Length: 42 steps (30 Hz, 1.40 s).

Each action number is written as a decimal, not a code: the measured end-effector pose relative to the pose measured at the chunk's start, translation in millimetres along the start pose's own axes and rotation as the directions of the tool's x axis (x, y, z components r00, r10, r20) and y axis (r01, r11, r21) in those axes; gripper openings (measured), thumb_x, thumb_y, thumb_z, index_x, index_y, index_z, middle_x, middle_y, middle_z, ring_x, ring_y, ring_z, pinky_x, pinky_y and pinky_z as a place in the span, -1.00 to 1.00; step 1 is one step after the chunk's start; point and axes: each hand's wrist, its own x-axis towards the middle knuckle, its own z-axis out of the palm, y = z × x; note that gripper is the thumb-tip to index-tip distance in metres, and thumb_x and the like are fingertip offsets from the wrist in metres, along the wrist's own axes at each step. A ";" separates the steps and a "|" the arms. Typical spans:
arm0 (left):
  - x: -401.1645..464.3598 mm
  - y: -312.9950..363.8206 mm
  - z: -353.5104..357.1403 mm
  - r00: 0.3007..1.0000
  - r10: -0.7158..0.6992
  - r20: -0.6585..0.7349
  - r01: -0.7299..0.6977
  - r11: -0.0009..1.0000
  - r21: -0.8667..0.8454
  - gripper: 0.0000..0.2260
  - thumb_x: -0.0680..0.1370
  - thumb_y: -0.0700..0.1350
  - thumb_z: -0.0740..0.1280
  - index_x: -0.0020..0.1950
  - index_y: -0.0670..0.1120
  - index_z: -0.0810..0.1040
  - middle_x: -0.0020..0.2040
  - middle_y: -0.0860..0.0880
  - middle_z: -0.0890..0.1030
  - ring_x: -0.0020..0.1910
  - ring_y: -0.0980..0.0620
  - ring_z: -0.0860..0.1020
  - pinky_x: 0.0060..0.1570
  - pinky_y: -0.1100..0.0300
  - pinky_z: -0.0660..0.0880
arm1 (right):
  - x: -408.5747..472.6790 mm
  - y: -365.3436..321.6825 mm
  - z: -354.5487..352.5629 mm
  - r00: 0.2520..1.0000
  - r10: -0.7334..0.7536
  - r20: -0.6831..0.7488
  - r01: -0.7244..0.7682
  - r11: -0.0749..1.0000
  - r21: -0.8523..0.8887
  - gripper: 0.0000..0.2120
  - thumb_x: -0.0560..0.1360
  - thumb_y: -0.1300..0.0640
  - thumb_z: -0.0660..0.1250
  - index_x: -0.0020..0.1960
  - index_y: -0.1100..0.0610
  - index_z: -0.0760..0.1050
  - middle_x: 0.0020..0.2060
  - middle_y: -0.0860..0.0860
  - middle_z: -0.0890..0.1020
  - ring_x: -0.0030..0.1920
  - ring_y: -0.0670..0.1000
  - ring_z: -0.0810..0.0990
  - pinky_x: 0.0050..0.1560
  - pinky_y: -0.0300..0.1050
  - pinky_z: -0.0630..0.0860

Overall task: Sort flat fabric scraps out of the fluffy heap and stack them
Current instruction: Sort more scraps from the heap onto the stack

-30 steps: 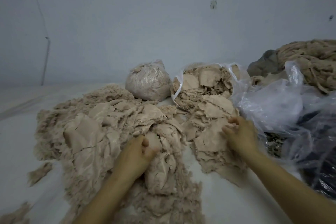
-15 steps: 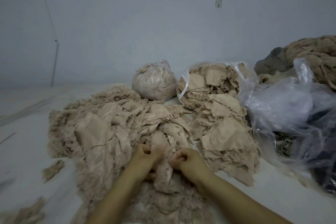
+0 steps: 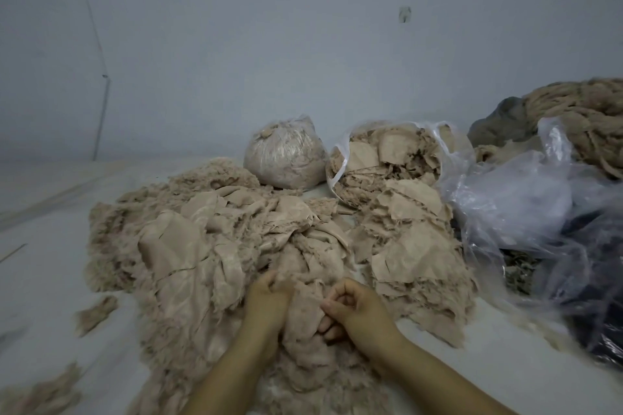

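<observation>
Both hands clenched on one scrap (image 3: 305, 310) in the fluffy heap (image 3: 188, 246), left hand (image 3: 268, 300) and right hand (image 3: 354, 308); I'd peel it slowly free of fluff, then carry it to the stack (image 3: 414, 256) beyond my right.

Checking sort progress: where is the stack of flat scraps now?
Head view, right of centre: the stack of flat scraps lies between the fluffy heap and the open bag.

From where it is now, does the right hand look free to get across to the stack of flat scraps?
Probably yes: the right hand pinches fabric at the fluffy heap, the stack lies just beside it, nothing between.
</observation>
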 end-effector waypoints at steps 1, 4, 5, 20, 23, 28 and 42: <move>0.9 2.4 -1.4 1.000 -0.025 -0.012 0.024 0.993 -0.112 -0.84 0.60 -0.27 0.19 -0.05 -0.22 0.56 -0.25 -0.12 0.65 -0.35 0.04 0.61 -0.39 0.20 0.54 | 0.8 0.8 -1.4 0.999 0.008 -0.031 -0.009 1.000 -0.016 -0.88 0.55 0.30 0.30 -0.17 0.24 0.44 -0.46 0.12 0.61 -0.53 -0.03 0.54 -0.46 -0.23 0.50; 0.9 9.6 -3.4 0.985 -0.149 0.082 0.170 0.854 -0.491 -0.76 0.61 -0.34 0.08 -0.04 -0.26 0.55 -0.27 -0.17 0.68 -0.32 -0.04 0.66 -0.40 0.17 0.57 | 2.3 2.8 -5.7 0.998 0.028 -0.057 -0.034 0.994 -0.107 -0.89 0.56 0.28 0.28 -0.15 0.24 0.44 -0.51 0.05 0.58 -0.55 -0.05 0.52 -0.47 -0.23 0.48; -0.3 11.9 -2.5 0.977 -0.191 0.091 0.210 0.814 -0.542 -0.78 0.60 -0.34 0.10 0.01 -0.29 0.55 -0.18 -0.22 0.68 -0.21 -0.11 0.66 -0.28 0.08 0.60 | 3.3 3.6 -5.3 0.998 0.034 -0.048 -0.041 0.990 -0.138 -0.90 0.56 0.27 0.29 -0.14 0.23 0.45 -0.51 0.04 0.58 -0.55 -0.05 0.52 -0.47 -0.22 0.48; -7.7 -1.6 5.0 0.892 0.451 -0.027 -0.448 0.891 0.075 -0.74 0.61 -0.06 0.17 -0.26 0.00 0.47 -0.36 0.11 0.57 -0.28 0.11 0.53 -0.18 0.24 0.48 | 50.3 -30.4 9.1 0.898 -0.389 0.208 0.394 0.498 -0.773 -0.81 0.50 0.34 0.20 0.01 0.26 0.57 -0.05 0.18 0.64 0.01 0.16 0.57 0.00 -0.04 0.46; -16.2 1.4 1.9 0.810 0.584 -0.049 -0.573 0.807 0.142 -0.77 0.53 0.06 0.12 -0.24 0.05 0.47 -0.37 0.15 0.57 -0.33 0.27 0.51 -0.29 0.44 0.38 | 55.2 -32.5 10.3 0.869 -0.452 0.203 0.432 0.489 -0.758 -0.82 0.47 0.36 0.24 -0.01 0.26 0.60 -0.07 0.15 0.66 0.00 0.12 0.58 0.05 -0.02 0.45; -24.5 0.8 -0.2 0.747 0.664 -0.039 -0.642 0.736 0.215 -0.82 0.59 -0.06 0.15 -0.10 0.05 0.54 -0.30 0.23 0.60 -0.22 0.36 0.54 -0.23 0.54 0.36 | 58.0 -37.3 10.7 0.867 -0.441 0.233 0.440 0.458 -0.772 -0.72 0.41 0.40 0.23 0.03 0.25 0.61 -0.02 0.17 0.64 0.05 0.13 0.56 0.08 -0.02 0.45; -26.0 9.1 3.9 0.870 0.490 -0.058 -0.494 0.865 -0.093 -0.65 0.53 0.07 0.15 -0.36 -0.10 0.44 -0.59 0.08 0.30 -0.58 0.22 0.24 -0.56 0.39 0.22 | 67.1 -33.7 -15.1 0.959 -0.278 0.053 0.143 0.313 -0.939 -0.60 0.46 0.38 0.16 0.23 0.15 0.49 0.14 0.15 0.54 0.15 0.15 0.52 0.05 -0.08 0.41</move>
